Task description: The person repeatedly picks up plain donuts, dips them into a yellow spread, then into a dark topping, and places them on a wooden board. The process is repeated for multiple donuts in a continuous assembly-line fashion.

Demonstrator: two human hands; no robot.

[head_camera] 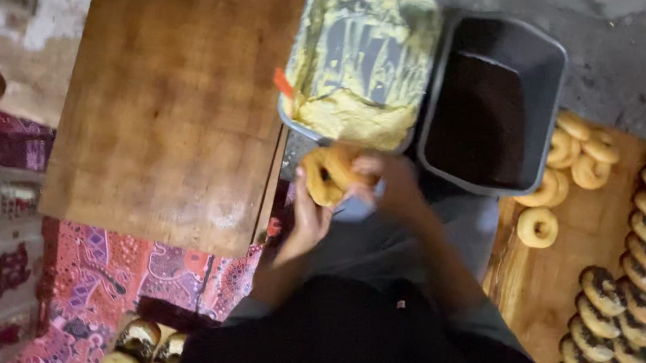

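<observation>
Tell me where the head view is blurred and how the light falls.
Head view: motion blur smears both hands, left hand and right hand, and the doughnut; the wooden board looks soft too; light is dim and warm, with the dark tray nearly featureless.

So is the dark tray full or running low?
Partly full: the dark tray holds a dark filling heaped on one side, with bare floor and walls showing around it.

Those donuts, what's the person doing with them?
A person holds a plain ring donut in both hands, the left hand underneath and the right hand on its side. Just above it sits a tray of yellow cream, with a grey tub of dark crumbs beside it. On the wooden board at the right lie a few plain donuts and rows of donuts topped with dark crumbs. A bare wooden board lies to the left.
</observation>
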